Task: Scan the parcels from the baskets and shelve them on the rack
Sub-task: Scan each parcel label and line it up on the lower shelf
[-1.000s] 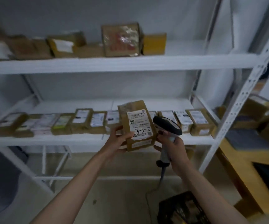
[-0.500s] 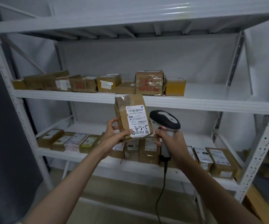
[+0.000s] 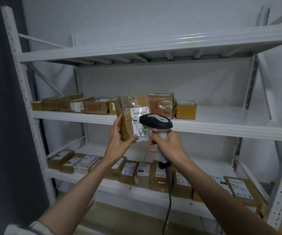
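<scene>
White wall fills the background, with a dark curtain down the left edge; against the wall stands the rack (image 3: pixel 162 123), white steel with punched uprights, three shelves in view; the top shelf shows only its underside; the middle shelf carries a row of brown boxes (image 3: pixel 79 105) from its left end to about its centre, ending in a yellow box (image 3: pixel 186 110), the right half bare; the bottom shelf holds labelled parcels (image 3: pixel 128 172) along its front edge, nearly end to end. Held up before the middle shelf's front edge is the parcel (image 3: pixel 128 116), a taped brown carton with a white label (image 3: pixel 141 124) bearing handwritten digits; the left hand (image 3: pixel 118 143) grasps its lower left corner, thumb on the front by the label, fingers curled behind; the right hand (image 3: pixel 169 145) is wrapped round the grip of the scanner (image 3: pixel 155 123), whose head overlaps the label, cable trailing down. The carton looks stiff and light, since one hand bears it by a corner; the glossy tape may prove slippery, so bare cardboard at the sides seems the safer hold; the gap beside the yellow box looks a likely spot.
</scene>
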Motion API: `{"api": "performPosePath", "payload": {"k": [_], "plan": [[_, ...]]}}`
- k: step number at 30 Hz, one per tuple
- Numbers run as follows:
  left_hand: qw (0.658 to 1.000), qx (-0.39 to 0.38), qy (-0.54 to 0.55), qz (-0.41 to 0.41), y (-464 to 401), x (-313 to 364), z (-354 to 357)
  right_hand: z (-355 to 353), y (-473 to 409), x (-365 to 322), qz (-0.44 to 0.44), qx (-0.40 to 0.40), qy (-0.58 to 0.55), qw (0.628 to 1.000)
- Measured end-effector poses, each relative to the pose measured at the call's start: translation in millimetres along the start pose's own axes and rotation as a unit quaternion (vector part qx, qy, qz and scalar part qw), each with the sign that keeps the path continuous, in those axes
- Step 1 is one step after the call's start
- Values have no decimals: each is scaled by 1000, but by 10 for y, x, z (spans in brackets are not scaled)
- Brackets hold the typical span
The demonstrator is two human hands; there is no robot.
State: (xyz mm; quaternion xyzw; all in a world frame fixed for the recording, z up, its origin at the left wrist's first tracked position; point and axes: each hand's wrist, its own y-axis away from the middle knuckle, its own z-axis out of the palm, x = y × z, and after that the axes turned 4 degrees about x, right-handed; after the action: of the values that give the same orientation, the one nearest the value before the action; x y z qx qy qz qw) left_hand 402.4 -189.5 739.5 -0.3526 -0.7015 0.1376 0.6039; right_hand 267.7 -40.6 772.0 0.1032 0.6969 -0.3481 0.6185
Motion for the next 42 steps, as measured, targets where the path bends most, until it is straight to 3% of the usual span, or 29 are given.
{"api": "performPosePath", "payload": {"k": [20, 24, 34, 42], "plan": [[998, 10, -31, 47, -139, 77, 38, -107, 123, -224, -38, -7, -13, 999], [998, 1, -16, 53, -176, 96, 152, -264, 144, -280, -40, -18, 26, 999], [995, -48, 40, 72, -340, 592, 808, -1030, -111, -330, -26, 204, 8, 979], [980, -142, 139, -4, -630, 1296, 1728, -1699, -360, -330, -47, 276, -92, 956]]}}
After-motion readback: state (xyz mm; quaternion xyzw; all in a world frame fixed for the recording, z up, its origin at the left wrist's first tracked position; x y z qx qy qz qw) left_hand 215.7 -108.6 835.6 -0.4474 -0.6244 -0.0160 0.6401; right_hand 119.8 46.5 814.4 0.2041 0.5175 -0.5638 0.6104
